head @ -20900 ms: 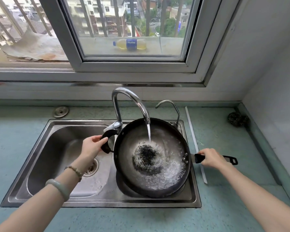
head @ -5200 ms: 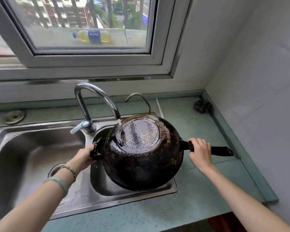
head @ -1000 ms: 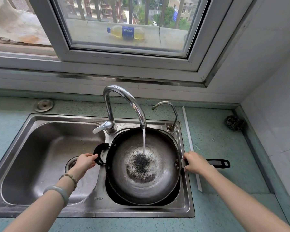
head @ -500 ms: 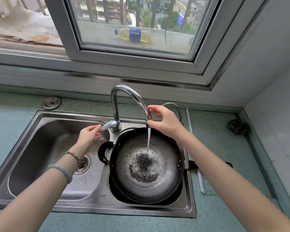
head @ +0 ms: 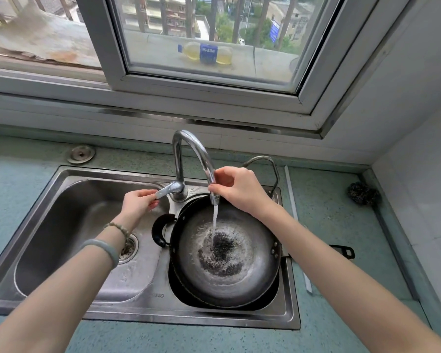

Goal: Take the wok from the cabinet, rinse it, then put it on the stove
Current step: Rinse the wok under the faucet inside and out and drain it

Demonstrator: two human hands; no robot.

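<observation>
One wok [head: 227, 261] sits upright in the right basin of the sink [head: 194, 319], below both hands and touched by neither; water falls onto its dark centre. Left hand [head: 138, 203]: thumb and fingers pinch the faucet lever [head: 167, 191]. Right hand [head: 237, 189]: curled fingers grip the spout [head: 201, 154] just above its outlet, directly over the wok. Beyond the window lies a bottle [head: 206, 54].

One cam only, head-worn, wide-angle. Looks fwd and steeply down across the sink [head: 69, 200] from the front side of the worktop [head: 323, 220], facing the window [head: 209, 85] behind it. Close range: forearms [head: 61, 289] enter from both bottom corners, left hand [head: 138, 203] and right hand [head: 239, 189] sit near centre frame at the tap [head: 186, 143]. Straight edges bow toward the borders, prob. lens distortion. A side wall [head: 418, 174] fills the right.
</observation>
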